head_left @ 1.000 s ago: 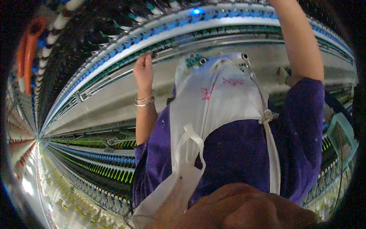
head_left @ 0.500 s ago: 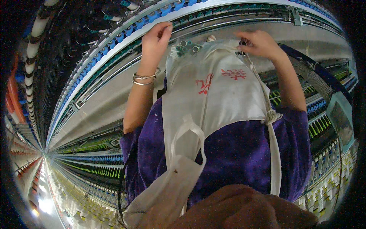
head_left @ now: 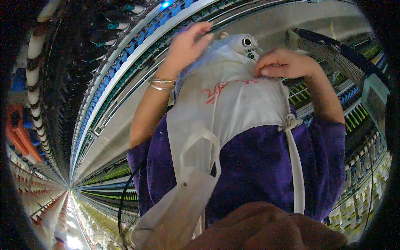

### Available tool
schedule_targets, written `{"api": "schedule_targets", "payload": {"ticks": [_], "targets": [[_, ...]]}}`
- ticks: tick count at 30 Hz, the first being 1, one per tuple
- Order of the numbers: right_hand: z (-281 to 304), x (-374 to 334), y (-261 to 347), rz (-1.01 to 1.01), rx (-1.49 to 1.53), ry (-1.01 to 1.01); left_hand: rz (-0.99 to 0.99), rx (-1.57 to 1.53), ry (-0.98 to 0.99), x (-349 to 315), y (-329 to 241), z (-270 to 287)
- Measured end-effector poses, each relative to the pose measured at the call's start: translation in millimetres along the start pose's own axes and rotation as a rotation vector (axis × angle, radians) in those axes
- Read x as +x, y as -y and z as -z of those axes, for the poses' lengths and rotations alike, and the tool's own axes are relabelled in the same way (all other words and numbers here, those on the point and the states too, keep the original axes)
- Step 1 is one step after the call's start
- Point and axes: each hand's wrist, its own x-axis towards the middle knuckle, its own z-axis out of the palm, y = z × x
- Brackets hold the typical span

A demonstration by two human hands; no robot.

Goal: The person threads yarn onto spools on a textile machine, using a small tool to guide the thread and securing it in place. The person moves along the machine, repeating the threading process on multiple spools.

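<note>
A white cloth apron with red marks hangs over my purple top, its far part bulging. At the bulge's far edge, open ends of a dark-rimmed tube and a green tube show. My left hand, with bangles at the wrist, is raised beside the machine's rail. Its thumb and bent fingers stand apart; I see nothing between them, though the fingertips are somewhat blurred. By the apron's right edge, near the tubes, is my right hand, its fingers curled and closed; anything inside is hidden.
A long machine frame with a white rail and blue parts runs along the far left side. Teal-tipped spindles stick out beyond it. A ribbed dark hose and grey-green panel stand at right. Orange parts are at far left.
My left hand has moved right, its thumb and fingers now farther apart. My right hand has drawn nearer me, away from the tubes. The apron's bulge has shifted and the view has turned slightly.
</note>
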Motion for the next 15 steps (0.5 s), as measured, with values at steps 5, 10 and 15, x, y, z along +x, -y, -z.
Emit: {"api": "schedule_targets", "payload": {"ticks": [5, 10, 15], "targets": [[4, -37, -46, -0.510, -0.683, -0.173, -0.435, 0.167, 0.124, 32, -20, -47], [-25, 7, -89, -0.224, -0.859, -0.540, -0.381, 0.277, 0.307, 40, -33, -61], [-27, 48, -97, -0.311, -1.043, -0.601, -0.409, 0.261, 0.314, 30, -31, -55]]}}
